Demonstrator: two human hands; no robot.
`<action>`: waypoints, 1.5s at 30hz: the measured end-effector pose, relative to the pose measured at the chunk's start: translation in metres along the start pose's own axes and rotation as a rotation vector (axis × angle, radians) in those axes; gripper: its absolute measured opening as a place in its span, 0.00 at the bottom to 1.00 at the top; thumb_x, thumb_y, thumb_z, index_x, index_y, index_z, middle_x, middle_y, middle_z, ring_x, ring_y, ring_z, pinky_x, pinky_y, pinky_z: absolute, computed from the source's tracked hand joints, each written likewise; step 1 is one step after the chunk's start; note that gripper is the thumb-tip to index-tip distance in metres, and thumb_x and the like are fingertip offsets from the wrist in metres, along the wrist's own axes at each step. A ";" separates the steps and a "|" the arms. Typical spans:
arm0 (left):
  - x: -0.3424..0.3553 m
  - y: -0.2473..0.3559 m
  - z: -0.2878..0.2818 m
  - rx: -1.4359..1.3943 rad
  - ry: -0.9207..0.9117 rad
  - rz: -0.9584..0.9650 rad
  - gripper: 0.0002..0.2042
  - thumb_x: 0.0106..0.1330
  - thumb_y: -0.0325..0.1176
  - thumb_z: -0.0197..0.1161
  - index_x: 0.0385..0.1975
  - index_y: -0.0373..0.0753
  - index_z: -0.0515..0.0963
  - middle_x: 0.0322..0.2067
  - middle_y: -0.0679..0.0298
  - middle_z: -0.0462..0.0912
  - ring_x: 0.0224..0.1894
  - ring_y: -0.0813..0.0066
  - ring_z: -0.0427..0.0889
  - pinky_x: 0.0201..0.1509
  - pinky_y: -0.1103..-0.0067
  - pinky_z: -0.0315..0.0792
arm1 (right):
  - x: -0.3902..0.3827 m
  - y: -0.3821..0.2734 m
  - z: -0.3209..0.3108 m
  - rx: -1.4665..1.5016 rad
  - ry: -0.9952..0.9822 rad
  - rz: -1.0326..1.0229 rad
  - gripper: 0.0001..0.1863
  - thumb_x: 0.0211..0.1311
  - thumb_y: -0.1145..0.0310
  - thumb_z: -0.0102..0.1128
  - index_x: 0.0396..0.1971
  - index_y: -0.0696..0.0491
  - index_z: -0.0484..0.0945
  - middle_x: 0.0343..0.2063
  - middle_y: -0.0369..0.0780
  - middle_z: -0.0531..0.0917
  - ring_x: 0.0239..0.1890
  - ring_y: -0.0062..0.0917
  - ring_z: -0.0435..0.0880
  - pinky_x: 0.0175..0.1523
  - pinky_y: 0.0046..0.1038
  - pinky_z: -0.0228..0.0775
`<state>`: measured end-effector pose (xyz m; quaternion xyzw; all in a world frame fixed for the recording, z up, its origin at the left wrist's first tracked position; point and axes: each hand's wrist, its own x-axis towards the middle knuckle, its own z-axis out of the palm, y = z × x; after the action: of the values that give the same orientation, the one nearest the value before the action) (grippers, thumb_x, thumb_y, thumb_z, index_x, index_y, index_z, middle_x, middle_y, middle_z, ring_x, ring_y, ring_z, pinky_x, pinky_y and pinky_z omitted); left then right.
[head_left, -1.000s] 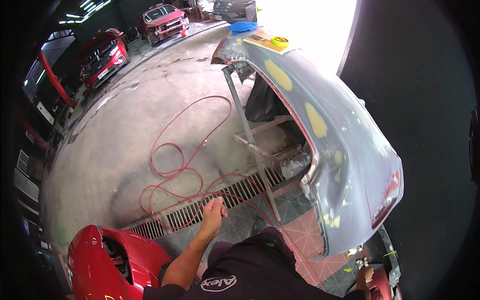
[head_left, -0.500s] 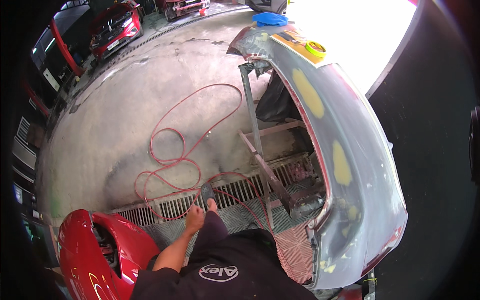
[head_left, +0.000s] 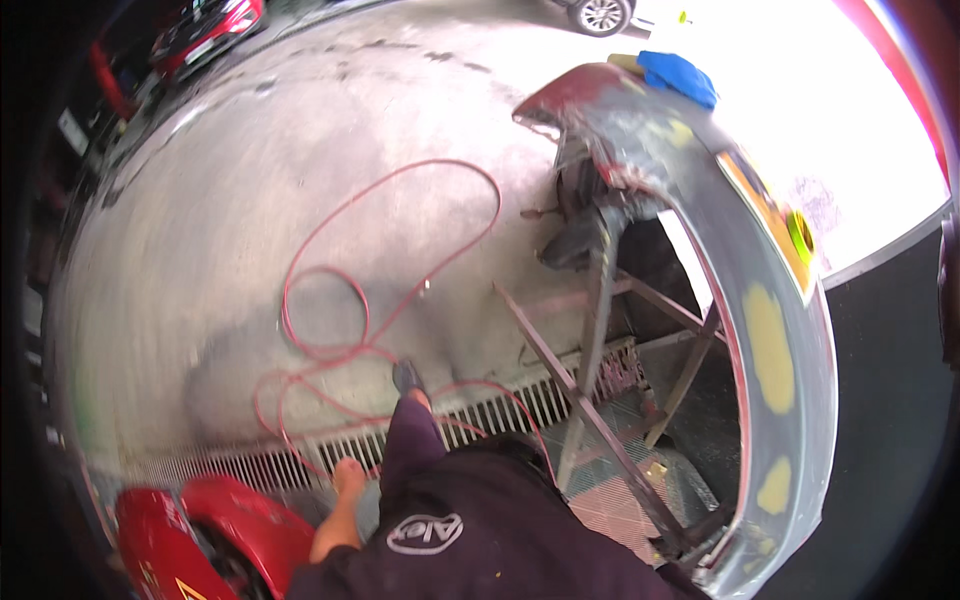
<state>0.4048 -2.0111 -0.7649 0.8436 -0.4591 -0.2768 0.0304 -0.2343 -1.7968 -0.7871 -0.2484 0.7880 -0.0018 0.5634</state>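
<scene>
My left hand (head_left: 348, 475) hangs low beside my leg, its fingers curled in and somewhat blurred, with nothing visible in them. Closest to it are a red car bumper (head_left: 240, 505) at the lower left and the looped red hose (head_left: 345, 352) lying on the concrete. My right hand is out of view. On my right, a large grey sanded bumper (head_left: 738, 255) with yellowish filler patches rests on a metal stand (head_left: 600, 290). On top of it lie an orange-and-white sheet (head_left: 750, 195), a yellow-green tape roll (head_left: 794, 232) and a blue cloth (head_left: 680, 78).
A slotted floor drain (head_left: 505, 408) crosses in front of me, with the hose running over it. Perforated floor tiles (head_left: 605, 505) lie under the stand's angled legs. A red car (head_left: 205, 38) stands far left; another car's wheel (head_left: 600, 15) shows at the back.
My view has shifted, so the grey bumper and its stand sit farther right. My left hand has swung back toward the red bumper.
</scene>
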 end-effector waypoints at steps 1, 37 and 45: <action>0.046 0.002 -0.006 0.000 0.029 0.045 0.07 0.65 0.29 0.59 0.34 0.35 0.83 0.37 0.46 0.88 0.42 0.43 0.87 0.47 0.58 0.79 | 0.007 -0.016 0.026 0.053 -0.051 0.028 0.18 0.72 0.52 0.65 0.41 0.53 0.89 0.35 0.39 0.90 0.32 0.30 0.87 0.36 0.37 0.80; 0.868 0.618 -0.215 0.218 -0.361 0.993 0.13 0.75 0.34 0.53 0.28 0.36 0.77 0.29 0.56 0.86 0.24 0.61 0.84 0.30 0.66 0.78 | -0.111 -0.920 -0.332 -0.174 2.179 0.142 0.27 0.65 0.72 0.70 0.64 0.54 0.79 0.64 0.55 0.76 0.68 0.53 0.74 0.69 0.49 0.69; 0.805 1.004 -0.254 0.067 -0.360 1.605 0.16 0.80 0.40 0.58 0.36 0.31 0.81 0.27 0.48 0.85 0.28 0.48 0.84 0.37 0.59 0.74 | -0.191 -0.799 -0.337 0.127 1.872 0.815 0.51 0.57 0.41 0.75 0.79 0.46 0.67 0.82 0.57 0.49 0.82 0.57 0.52 0.82 0.54 0.50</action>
<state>0.1117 -3.2790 -0.5976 0.2020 -0.9283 -0.2881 0.1200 -0.1766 -2.5151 -0.2684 0.1698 0.9350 -0.0451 -0.3082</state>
